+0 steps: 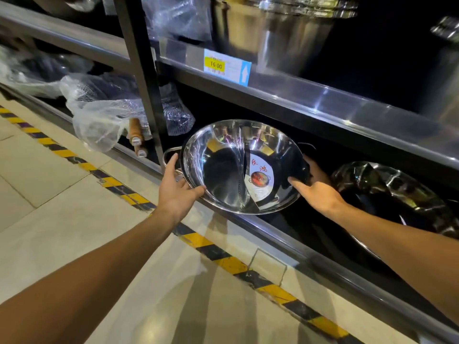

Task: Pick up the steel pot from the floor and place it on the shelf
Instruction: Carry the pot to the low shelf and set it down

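A shiny steel pot (223, 170) with a curved divider and a paper label inside sits tilted at the front edge of the bottom shelf (285, 234). It has a loop handle on each side. My left hand (176, 192) grips its left rim, just below the left handle. On the opposite side my right hand (315, 187) holds the right rim, thumb inside the bowl and fingers behind it.
A second steel pan (397, 194) lies on the same shelf to the right. Plastic-wrapped cookware (99, 115) and wooden handles (136, 137) fill the shelf to the left of a dark upright post (146, 83). Large steel pots (285, 28) stand above. Striped tape (223, 259) marks the tiled floor.
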The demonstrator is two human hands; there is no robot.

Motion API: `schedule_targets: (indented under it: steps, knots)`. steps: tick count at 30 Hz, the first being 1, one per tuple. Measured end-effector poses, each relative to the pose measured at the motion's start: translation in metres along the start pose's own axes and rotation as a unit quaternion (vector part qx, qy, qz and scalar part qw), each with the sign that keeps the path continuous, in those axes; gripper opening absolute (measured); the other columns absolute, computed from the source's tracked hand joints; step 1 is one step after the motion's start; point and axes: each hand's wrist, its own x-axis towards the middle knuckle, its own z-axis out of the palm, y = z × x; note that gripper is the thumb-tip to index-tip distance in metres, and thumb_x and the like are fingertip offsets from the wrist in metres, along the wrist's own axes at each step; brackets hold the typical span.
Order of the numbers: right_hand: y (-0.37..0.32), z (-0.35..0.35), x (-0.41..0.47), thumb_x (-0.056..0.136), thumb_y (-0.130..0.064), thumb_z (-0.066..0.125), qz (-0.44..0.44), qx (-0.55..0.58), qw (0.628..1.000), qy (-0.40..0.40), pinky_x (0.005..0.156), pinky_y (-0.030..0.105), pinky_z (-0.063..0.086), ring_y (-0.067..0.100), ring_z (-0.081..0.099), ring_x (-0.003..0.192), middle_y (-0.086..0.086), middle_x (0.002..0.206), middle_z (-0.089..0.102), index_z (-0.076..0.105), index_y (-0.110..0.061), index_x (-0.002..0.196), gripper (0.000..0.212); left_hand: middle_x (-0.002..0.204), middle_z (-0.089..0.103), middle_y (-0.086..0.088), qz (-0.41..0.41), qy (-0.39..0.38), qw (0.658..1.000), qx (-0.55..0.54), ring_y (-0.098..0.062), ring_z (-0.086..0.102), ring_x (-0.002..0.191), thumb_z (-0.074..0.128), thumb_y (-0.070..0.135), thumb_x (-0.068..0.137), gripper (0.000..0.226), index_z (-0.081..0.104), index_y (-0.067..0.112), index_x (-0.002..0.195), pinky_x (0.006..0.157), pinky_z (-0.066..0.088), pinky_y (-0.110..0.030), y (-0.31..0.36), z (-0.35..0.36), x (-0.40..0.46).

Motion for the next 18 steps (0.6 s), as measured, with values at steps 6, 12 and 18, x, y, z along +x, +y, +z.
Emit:
schedule_targets:
  steps: [6, 12, 18]
  knots:
    - [0.006, 0.005, 0.02, 0.087, -0.014, 0.074, 0.013, 0.021, 0.999, 0.043, 0.111, 0.042, 0.04, 0.026, 0.05, 0.133, 0.01, 0.144, 0.054, 0.036, -0.018, 0.152, 0.075, 0.133, 0.055, 0.009, 0.04, -0.037, 0.994, 0.098, -0.01, 0.057, 0.12, 0.07, -0.005, 0.084, 0.095, 0.017, 0.027, 0.156, 0.104, 0.048, -0.032, -0.002, 0.017, 0.029]
    - [0.017, 0.016, 0.042, 0.085, -0.023, 0.076, 0.019, -0.043, 0.997, 0.063, 0.096, 0.024, 0.034, 0.029, 0.051, 0.131, 0.011, 0.143, 0.055, 0.035, -0.015, 0.152, 0.079, 0.114, 0.052, 0.022, 0.061, -0.016, 0.986, 0.153, 0.005, 0.057, 0.105, 0.072, -0.001, 0.084, 0.089, 0.022, 0.023, 0.155, 0.097, 0.049, -0.022, -0.011, 0.02, 0.064]
    - [0.025, 0.031, 0.052, 0.086, -0.029, 0.074, 0.052, -0.06, 0.996, 0.048, 0.103, 0.036, 0.038, 0.032, 0.048, 0.133, 0.011, 0.146, 0.052, 0.033, -0.019, 0.153, 0.079, 0.103, 0.052, 0.026, 0.051, 0.005, 0.98, 0.19, 0.001, 0.059, 0.101, 0.071, 0.004, 0.087, 0.088, 0.019, 0.022, 0.156, 0.098, 0.048, -0.025, -0.027, 0.021, 0.082]
